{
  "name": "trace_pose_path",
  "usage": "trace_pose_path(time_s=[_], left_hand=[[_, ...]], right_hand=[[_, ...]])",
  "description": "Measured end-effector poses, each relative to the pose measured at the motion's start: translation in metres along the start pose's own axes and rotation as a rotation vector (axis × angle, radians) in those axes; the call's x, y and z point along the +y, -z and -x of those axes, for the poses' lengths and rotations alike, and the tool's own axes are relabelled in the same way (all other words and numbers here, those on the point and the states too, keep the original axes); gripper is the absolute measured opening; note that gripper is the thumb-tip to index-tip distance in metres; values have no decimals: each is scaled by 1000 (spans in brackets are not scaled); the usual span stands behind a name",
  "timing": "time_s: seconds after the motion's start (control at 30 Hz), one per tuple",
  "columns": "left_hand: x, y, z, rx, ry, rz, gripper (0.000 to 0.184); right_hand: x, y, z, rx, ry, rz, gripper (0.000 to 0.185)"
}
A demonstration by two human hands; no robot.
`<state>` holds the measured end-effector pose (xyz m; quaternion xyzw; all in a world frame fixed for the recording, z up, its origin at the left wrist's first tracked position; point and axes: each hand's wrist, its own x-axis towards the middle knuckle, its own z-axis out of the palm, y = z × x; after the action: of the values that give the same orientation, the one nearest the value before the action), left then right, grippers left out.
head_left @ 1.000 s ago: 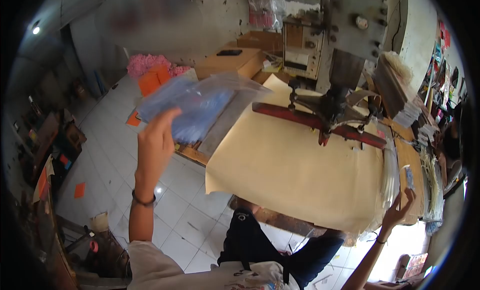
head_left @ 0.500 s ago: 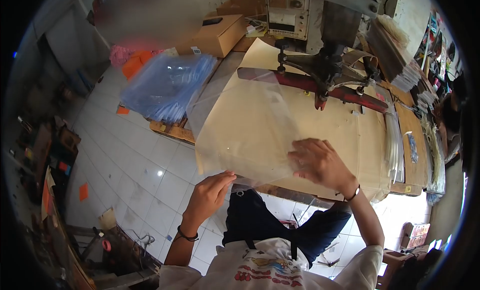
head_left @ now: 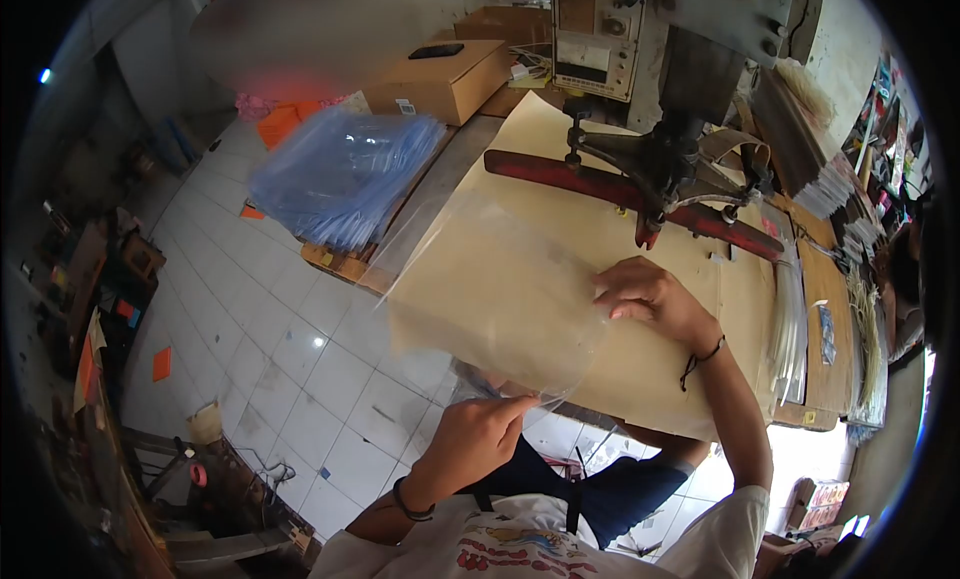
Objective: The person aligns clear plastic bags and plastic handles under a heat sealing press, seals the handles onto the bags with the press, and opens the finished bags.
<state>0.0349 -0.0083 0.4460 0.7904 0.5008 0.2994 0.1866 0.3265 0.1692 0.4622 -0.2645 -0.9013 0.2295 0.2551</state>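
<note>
A clear plastic sheet [head_left: 490, 279] spreads over the front left part of the brown paper [head_left: 660, 359] and past the bench's edge. My left hand [head_left: 470, 441] pinches its near edge, low in front of my body. At the sheet's right side, my right hand [head_left: 655, 297] has its fingers bent round the edge. Above the paper, behind my hands, runs the red bar [head_left: 590, 182] of a press. To the left lies a stack of bluish clear plastic sheets [head_left: 345, 174].
A cardboard box [head_left: 440, 84] with a dark phone stands at the back beside a control panel [head_left: 595, 49]. Bundles of clear strips [head_left: 788, 329] lie along the right edge. Shelving and tools are at the far left, over a white tiled floor [head_left: 330, 399].
A sheet came from the stack at left over the paper. My right hand came in from the far right to its edge. Lately the sheet's near edge moved right with my left hand.
</note>
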Motion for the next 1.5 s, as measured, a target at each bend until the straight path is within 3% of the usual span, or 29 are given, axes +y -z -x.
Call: trace_pose_path(time_s=[0.23, 0.4, 0.5, 0.67, 0.8, 0.87, 1.07, 1.2, 1.37, 1.5], left_hand=[[-9, 8, -23, 223, -107, -170, 21], [2, 29, -29, -35, -52, -202, 23], [17, 25, -27, -122, -49, -61, 25], [32, 11, -31, -104, -86, -78, 24], [20, 20, -45, 88, -137, -235, 32], [11, 30, -58, 199, -98, -265, 25], [-37, 44, -80, 188, 49, -241, 9], [-72, 43, -85, 190, 68, -178, 14], [-88, 49, -92, 108, -21, -37, 17], [-92, 66, -101, -109, 106, 65, 19]], right_hand=[[-1, 9, 14, 58, -7, 103, 24], [-6, 14, 15, 42, 45, 186, 29], [-5, 13, 16, 64, 68, 238, 29], [-2, 10, 20, 107, 32, 292, 23], [5, 13, 25, 134, 48, 404, 20], [6, 15, 27, 137, 73, 416, 20], [7, 6, 27, 167, 57, 338, 22], [16, 1, 24, 128, 92, 293, 22], [12, 4, 19, 120, -83, 23, 24], [12, 5, 14, 108, -188, -40, 22]])
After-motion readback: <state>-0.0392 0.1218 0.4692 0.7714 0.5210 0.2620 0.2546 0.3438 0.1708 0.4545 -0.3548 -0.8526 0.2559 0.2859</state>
